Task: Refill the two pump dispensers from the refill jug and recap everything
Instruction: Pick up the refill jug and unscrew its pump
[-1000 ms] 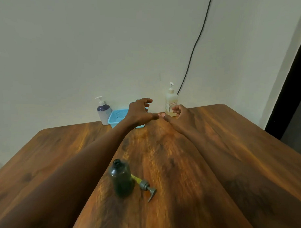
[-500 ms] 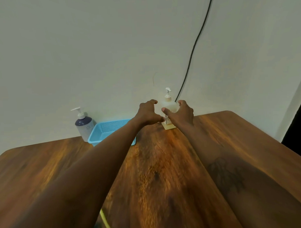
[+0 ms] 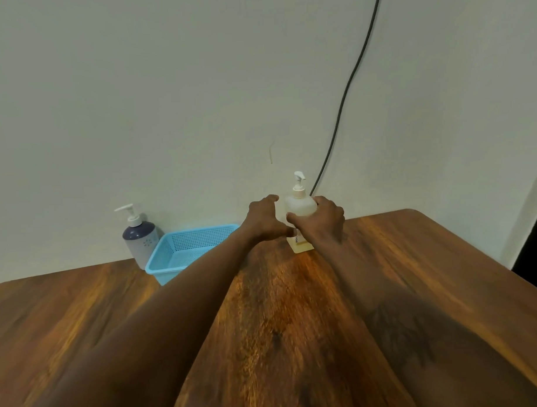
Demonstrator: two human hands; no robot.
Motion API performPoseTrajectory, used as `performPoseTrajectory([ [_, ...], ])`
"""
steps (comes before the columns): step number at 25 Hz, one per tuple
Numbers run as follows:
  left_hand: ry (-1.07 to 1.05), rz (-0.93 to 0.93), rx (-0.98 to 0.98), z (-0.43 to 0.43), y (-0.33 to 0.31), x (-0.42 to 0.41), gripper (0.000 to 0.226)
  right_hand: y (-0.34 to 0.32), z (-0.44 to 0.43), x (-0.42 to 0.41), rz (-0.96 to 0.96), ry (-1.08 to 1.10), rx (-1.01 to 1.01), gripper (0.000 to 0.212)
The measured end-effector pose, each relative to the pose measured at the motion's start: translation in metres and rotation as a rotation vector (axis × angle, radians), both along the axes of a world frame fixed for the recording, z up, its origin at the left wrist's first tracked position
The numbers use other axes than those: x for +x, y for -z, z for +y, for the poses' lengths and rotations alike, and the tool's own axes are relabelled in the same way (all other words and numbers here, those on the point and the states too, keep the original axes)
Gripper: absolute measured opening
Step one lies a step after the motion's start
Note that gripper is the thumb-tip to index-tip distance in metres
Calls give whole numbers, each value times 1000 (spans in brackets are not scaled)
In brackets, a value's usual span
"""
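Observation:
A clear pump dispenser (image 3: 300, 206) with yellowish liquid and a white pump stands at the back of the wooden table (image 3: 280, 309), near the wall. My right hand (image 3: 322, 221) wraps around its right side and grips it. My left hand (image 3: 263, 221) rests against its left side, fingers curved and apart, thumb touching the bottle's lower front. A second dispenser (image 3: 139, 238), white with a dark purple top and white pump, stands upright at the back left. The dark bottle and its loose pump are out of view.
A light blue mesh basket (image 3: 186, 252) sits between the two dispensers, partly behind my left forearm. A black cable (image 3: 345, 91) hangs down the wall behind the clear dispenser. A dark doorway edge (image 3: 536, 248) is at the far right.
Both hands have reached forward to the clear dispenser and closed around it. The view has tilted up, so the dark bottle and loose pump near me have left the frame.

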State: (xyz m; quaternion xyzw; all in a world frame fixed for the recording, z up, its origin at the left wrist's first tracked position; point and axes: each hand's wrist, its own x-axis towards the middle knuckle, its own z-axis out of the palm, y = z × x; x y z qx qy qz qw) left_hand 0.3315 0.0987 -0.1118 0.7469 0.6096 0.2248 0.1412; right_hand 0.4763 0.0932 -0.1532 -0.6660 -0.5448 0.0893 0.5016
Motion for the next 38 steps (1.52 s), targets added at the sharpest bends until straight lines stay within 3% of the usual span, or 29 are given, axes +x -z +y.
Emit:
performPoseTrajectory([
  [3,36,-10,-9,-25,-8,-4,105,-3,-38,0,12,-10,26,73],
  [9,152,-75,44,-105,-29,-14,85,-34,-136,-8,59,-47,90,75],
  [15,148,-94,99,-201,-43,-20,89,-51,-238,-10,130,-68,142,69],
  [22,108,-184,127,-293,-39,-32,71,-51,-329,-14,135,-189,153,66],
  [27,126,-232,110,-332,-27,-49,46,-58,-358,-24,76,-219,169,71],
  [29,110,-237,77,-340,-19,-52,51,-61,-360,-28,53,-210,183,66],
  [32,84,-251,67,-347,-3,-51,58,-58,-356,-31,-34,-244,153,40],
  [38,95,-220,58,-341,19,-53,66,-43,-342,-29,-128,-317,74,49],
])
